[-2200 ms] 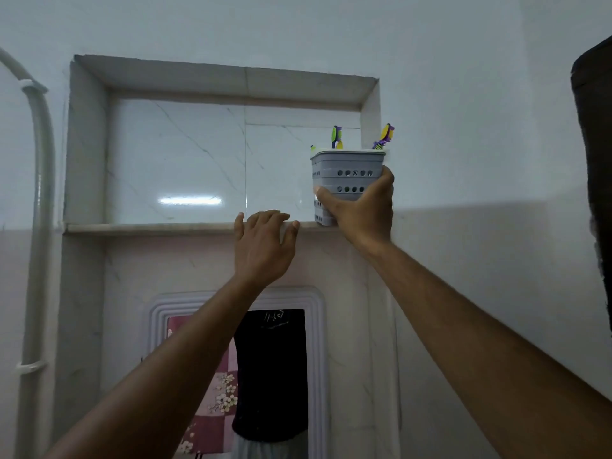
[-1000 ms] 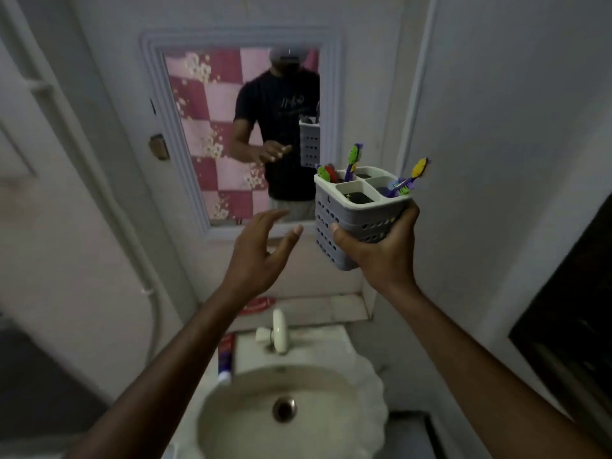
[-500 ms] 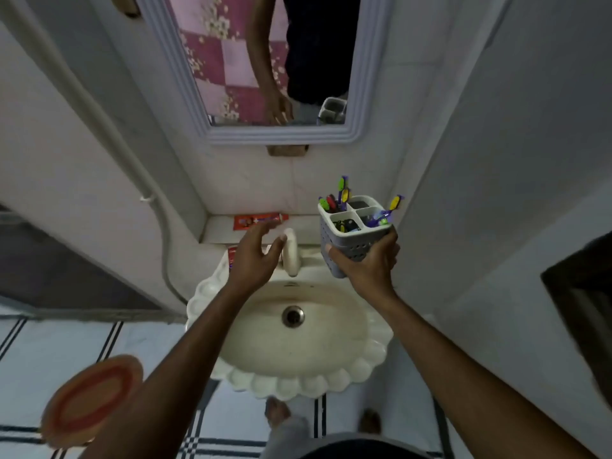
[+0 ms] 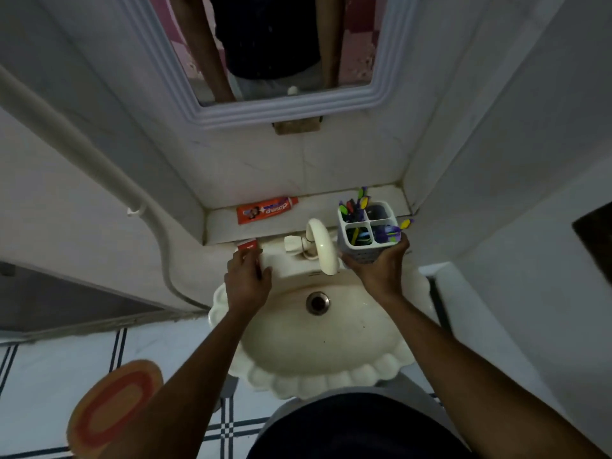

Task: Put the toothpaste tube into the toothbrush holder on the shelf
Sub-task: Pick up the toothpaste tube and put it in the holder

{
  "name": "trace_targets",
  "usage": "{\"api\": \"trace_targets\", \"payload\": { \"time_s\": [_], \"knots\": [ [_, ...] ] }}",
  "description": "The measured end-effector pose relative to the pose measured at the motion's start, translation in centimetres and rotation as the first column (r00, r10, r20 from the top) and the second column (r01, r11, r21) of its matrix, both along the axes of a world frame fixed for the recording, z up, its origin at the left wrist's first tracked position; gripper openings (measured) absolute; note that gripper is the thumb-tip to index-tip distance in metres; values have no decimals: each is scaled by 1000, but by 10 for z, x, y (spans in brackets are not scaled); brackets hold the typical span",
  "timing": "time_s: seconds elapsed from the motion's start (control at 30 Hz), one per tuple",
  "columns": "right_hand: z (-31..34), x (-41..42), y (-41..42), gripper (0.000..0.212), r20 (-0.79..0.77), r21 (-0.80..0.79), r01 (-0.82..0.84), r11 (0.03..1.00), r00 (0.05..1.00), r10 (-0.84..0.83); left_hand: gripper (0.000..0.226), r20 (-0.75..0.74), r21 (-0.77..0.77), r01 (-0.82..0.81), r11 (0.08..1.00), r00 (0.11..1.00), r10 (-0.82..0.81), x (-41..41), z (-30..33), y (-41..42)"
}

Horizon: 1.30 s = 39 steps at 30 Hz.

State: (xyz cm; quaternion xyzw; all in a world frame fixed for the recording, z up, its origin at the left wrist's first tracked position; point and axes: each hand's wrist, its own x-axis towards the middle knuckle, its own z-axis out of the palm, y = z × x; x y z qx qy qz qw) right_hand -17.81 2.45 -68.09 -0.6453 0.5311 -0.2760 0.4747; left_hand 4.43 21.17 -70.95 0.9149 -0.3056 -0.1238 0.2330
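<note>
Orange and soft-walled, the toothpaste tube (image 4: 267, 210) lies flat on the ledge behind the sink (image 4: 318, 329), to the left of the tap (image 4: 320, 246), cap end towards the tap. Nearer the basin, the left hand (image 4: 246, 282) curls over a small red-and-white item (image 4: 247, 244) at the sink's back left rim; its fingers look closed on it, though what that item is cannot be told. Right of the tap, the right hand (image 4: 381, 270) grips the toothbrush holder (image 4: 367, 231) from below, upright just above the sink's back right corner, brushes standing in three of its four compartments and the far right one looking free.

The tube should be light and squashy, likely to buckle if pinched mid-body and perhaps a little slick; the stiff shoulder by the cap or the crimped tail seems the safer hold, fed cap-down into the free compartment.

Against half a second ago, the left hand has dropped from open and reaching to closed at the rim, and the holder has shifted slightly right of the tap.
</note>
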Motion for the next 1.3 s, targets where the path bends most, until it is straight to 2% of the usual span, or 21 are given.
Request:
{"api": "trace_targets", "payload": {
  "time_s": [0.2,0.33,0.43,0.47,0.57,0.63,0.73,0.87,0.97,1.1,1.2,1.3],
  "knots": [
    [-8,4,4,160,-9,13,-6,1000,1000,6,67,-142,17,-112,994,983,113,7,-9,-2],
    [-6,-1,6,161,-34,25,-27,999,999,28,78,-244,7,-224,975,945,219,8,-5,-13],
    [-7,-6,5,150,-38,34,-61,998,997,62,74,-323,-22,-292,956,907,270,9,-2,-19],
    [-8,-7,4,145,-33,32,-64,997,997,65,71,-388,-45,-330,943,876,288,8,-1,-20],
    [-6,-10,1,138,-25,26,-59,998,998,59,52,-684,-111,-489,865,669,290,3,10,-21],
    [-4,-11,1,136,-20,33,-58,998,998,59,33,-730,-177,-501,847,644,229,-2,26,-21],
    [-3,-14,1,130,1,49,-62,997,998,62,14,-685,-352,-485,801,716,132,-7,63,-26],
    [0,-18,3,122,16,55,-77,996,997,76,29,-481,-565,-347,749,876,43,-13,132,-51],
    [3,-21,1,120,24,57,-88,994,996,87,26,-333,-663,-171,729,939,-82,-30,178,-81],
    [3,-21,0,125,28,56,-86,995,996,84,19,-138,-656,73,752,967,-214,-55,201,-126],
    [1,-22,0,134,8,69,-91,993,996,91,21,-87,-650,189,736,944,-319,-69,191,-157],
    [2,-23,-4,141,-26,100,-108,989,994,111,23,-60,-575,281,768,922,-382,-82,175,-179]
  ]
}}
